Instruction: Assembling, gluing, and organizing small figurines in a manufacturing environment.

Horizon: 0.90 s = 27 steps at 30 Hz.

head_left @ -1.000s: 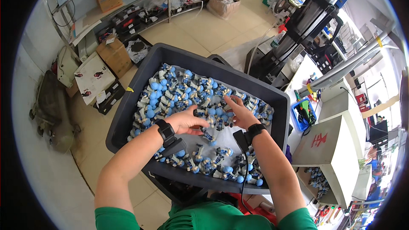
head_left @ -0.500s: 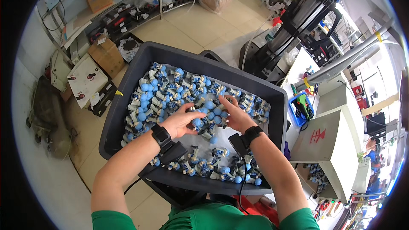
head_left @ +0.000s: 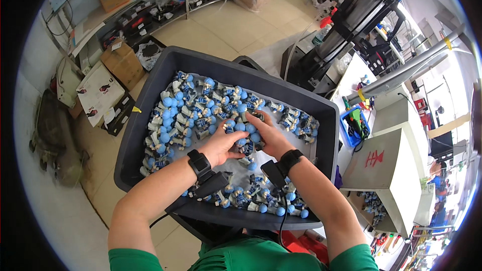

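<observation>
A dark grey plastic tub (head_left: 329,145) lies in front of me, holding many small figurines with round light-blue heads, white parts and blue-striped bodies. My left hand (head_left: 221,145) and my right hand (head_left: 272,138) face each other over its middle. Between them they clasp a cluster of figurines (head_left: 244,130), fingers curled round it from both sides. Some fingertips are hidden among the toys. More figurines (head_left: 173,108) crowd the left and far part of the tub, and a looser row (head_left: 261,203) lies along the near side. A pale sheet shows beneath them.
A tall metal column (head_left: 331,35) stands beyond the tub's far right corner. To the right are a blue tray (head_left: 354,126) of tools and a white bin (head_left: 381,163) with red marking. Cardboard boxes (head_left: 122,62) and shelving stand at left. A cable hangs from my right wrist's device.
My hands have drawn closer together around the figurine cluster. The left hand has moved right, and the right hand slightly left.
</observation>
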Motion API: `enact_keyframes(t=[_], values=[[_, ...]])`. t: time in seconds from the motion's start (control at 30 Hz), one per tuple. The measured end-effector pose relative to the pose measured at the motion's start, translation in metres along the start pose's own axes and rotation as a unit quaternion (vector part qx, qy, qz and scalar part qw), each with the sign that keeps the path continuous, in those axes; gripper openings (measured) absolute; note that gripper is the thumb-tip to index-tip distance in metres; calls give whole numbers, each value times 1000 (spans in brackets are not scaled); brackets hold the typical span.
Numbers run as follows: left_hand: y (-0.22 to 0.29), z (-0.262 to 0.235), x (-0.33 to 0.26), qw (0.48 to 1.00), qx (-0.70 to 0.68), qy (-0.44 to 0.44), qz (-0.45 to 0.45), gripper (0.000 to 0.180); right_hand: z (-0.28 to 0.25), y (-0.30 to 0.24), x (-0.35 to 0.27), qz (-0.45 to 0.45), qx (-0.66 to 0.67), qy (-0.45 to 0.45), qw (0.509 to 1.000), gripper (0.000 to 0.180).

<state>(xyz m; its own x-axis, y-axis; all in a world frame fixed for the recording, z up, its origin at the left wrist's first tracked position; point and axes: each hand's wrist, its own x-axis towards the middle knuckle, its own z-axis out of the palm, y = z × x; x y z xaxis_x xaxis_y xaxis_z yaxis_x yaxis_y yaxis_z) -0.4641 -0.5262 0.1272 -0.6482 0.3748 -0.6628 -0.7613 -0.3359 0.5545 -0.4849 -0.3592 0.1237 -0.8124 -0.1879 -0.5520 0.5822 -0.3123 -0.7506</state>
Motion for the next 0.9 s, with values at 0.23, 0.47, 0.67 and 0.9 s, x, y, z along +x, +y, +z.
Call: enact_keyframes(t=[0.23, 0.47, 0.67, 0.9], values=[[10, -3, -2, 1000, 17, 6, -19, 64, 2, 10, 3, -4, 24, 30, 999, 65], [10, 10, -12, 997, 53, -59, 18, 55, -8, 6, -17, -58, 54, 42, 996, 57], [28, 49, -72, 980, 154, -85, 87, 56, 16, -9, -58, -175, 50, 46, 982, 51], [-10, 162, -118, 954, 241, -125, 124, 65, -42, -37, -192, -304, 86, 118, 942, 50]])
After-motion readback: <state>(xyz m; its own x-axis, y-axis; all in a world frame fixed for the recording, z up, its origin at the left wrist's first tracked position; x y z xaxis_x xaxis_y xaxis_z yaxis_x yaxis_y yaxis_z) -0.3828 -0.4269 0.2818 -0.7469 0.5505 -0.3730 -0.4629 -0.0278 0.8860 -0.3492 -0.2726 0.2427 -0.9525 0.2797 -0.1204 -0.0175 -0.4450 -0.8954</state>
